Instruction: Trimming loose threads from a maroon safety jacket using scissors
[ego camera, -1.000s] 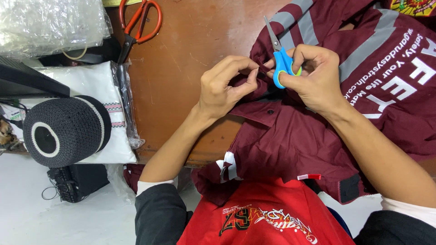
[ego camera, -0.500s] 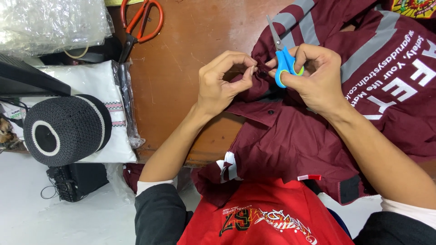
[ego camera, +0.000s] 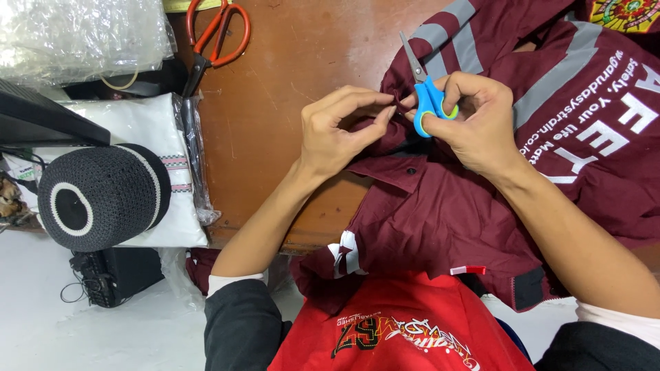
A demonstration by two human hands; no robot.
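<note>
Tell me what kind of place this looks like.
Likely a small tailoring or garment workshop: a maroon shirt with grey stripes on a wooden table, small blue scissors in the right hand, big orange scissors.

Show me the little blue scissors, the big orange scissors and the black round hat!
Blue scissors (ego camera: 427, 104), head view, on the blue handle in the right hand.
Orange scissors (ego camera: 218, 31), head view, on the orange handle loops.
Black hat (ego camera: 103, 196), head view, on its knitted side.
</note>
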